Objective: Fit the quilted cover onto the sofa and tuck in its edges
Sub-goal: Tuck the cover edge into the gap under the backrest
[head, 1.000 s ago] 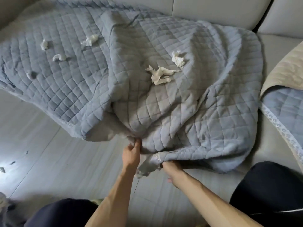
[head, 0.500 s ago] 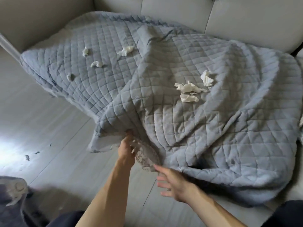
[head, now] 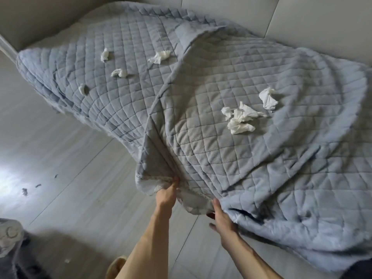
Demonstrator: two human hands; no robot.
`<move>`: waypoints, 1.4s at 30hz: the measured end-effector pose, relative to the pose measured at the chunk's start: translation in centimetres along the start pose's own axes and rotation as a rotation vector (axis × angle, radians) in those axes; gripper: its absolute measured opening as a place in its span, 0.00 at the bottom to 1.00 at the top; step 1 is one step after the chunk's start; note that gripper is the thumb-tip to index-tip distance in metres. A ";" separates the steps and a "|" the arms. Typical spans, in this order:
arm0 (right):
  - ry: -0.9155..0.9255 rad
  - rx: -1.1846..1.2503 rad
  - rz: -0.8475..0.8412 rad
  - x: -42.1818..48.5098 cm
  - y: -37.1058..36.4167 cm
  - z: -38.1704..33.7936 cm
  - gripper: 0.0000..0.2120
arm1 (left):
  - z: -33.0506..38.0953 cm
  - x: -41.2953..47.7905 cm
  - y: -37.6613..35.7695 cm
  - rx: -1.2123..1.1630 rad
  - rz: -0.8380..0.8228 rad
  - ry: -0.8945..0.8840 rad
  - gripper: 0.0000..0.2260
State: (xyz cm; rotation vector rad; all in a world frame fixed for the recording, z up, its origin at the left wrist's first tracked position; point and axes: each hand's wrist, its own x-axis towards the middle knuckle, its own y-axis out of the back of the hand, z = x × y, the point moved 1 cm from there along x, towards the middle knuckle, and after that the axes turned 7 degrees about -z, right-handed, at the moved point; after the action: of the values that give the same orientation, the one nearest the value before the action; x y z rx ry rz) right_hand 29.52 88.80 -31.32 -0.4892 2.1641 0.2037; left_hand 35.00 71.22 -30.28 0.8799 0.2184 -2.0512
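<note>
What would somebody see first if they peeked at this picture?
A big blue quilted cover lies rumpled over the beige sofa, spilling off its front. Crumpled white tissues are scattered on top, a few towards the left and a bunch on the right. Near the bottom, the left hand and the right hand hold the cover's lace-trimmed edge.

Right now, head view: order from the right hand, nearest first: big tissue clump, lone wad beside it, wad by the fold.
1. Large crumpled white tissue clump, above the right hand.
2. Lone crumpled white tissue wad, right of the clump.
3. Crumpled white tissue wad at the fold, upper left.
</note>
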 end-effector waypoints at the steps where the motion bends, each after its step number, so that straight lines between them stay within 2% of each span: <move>1: -0.002 -0.014 0.002 0.2 0.3 -0.6 0.21 | 0.1 0.1 -0.4 0.011 -0.011 0.003 0.18; 6: -0.135 0.086 -0.045 -0.6 -0.7 -1.5 0.22 | 1.7 0.7 1.3 0.043 -0.069 0.127 0.08; 9: -0.233 0.104 -0.115 -2.1 0.0 -1.0 0.24 | 2.2 0.0 2.1 0.121 -0.075 0.205 0.11; 10: -0.251 0.050 -0.135 -2.5 0.5 -0.9 0.26 | 2.4 -0.7 1.7 0.269 -0.114 0.229 0.15; 12: -0.285 -0.127 -0.207 -3.6 1.8 -1.4 0.31 | 3.6 -2.1 -0.2 0.760 -0.286 0.222 0.26; 14: -0.301 -0.320 -0.300 -5.1 3.4 -2.9 0.36 | 5.4 -4.2 -3.2 1.178 -0.512 0.099 0.27; 16: -0.283 -0.470 -0.401 -6.5 5.0 -5.3 0.31 | 8.2 -6.5 -6.3 1.391 -0.609 -0.065 0.21; 18: -0.228 -0.613 -0.476 -8.4 6.9 -8.2 0.24 | 11.8 -9.2 -8.6 1.571 -0.568 -0.228 0.14; 22: -0.153 -0.752 -0.561 -12.3 12.0 -14.2 0.26 | 17.0 -14.8 -13.5 1.810 -0.692 -0.345 0.12; 23: -0.106 -0.738 -0.567 -13.1 13.5 -15.6 0.26 | 18.1 -16.0 -14.6 1.857 -0.670 -0.421 0.12; 25: -0.012 -0.659 -0.546 -14.7 16.7 -18.2 0.25 | 19.9 -18.2 -17.3 1.884 -0.559 -0.680 0.11; 27: 0.143 -0.528 -0.414 -16.0 19.7 -20.0 0.23 | 20.9 -19.8 -20.2 1.731 -0.428 -0.939 0.15; 28: 0.270 -0.467 -0.255 -16.4 21.3 -20.6 0.21 | 20.9 -20.4 -21.5 1.601 -0.395 -1.029 0.17; 30: 0.520 -0.491 0.237 -16.3 24.7 -20.9 0.18 | 19.9 -20.7 -24.0 1.467 -0.394 -1.150 0.25; 31: 0.550 -0.568 0.453 -16.2 26.4 -20.9 0.19 | 19.1 -20.6 -25.1 1.511 -0.417 -1.188 0.32; 32: 0.502 -0.659 0.569 -15.7 27.3 -20.5 0.21 | 18.1 -20.3 -26.0 1.574 -0.442 -1.195 0.36; 34: 0.393 -0.843 0.628 -14.3 27.7 -19.3 0.27 | 16.3 -19.4 -26.8 1.579 -0.406 -1.203 0.36; 37: 0.415 -0.983 0.782 -12.2 26.6 -19.7 0.28 | 15.5 -18.4 -27.9 1.424 -0.256 -1.286 0.25; 39: 0.435 -1.019 0.832 -11.5 26.7 -21.2 0.24 | 15.5 -18.6 -29.1 1.374 -0.255 -1.337 0.18; 42: 0.444 -1.165 0.779 -10.2 27.6 -23.3 0.11 | 16.5 -18.8 -30.7 1.421 -0.293 -1.356 0.13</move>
State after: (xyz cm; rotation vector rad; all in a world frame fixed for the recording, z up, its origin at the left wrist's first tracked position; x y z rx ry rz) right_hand 6.30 109.26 -10.12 -0.2716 2.3696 1.9932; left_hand 9.77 94.67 -10.73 -0.0908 -2.0784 -2.4228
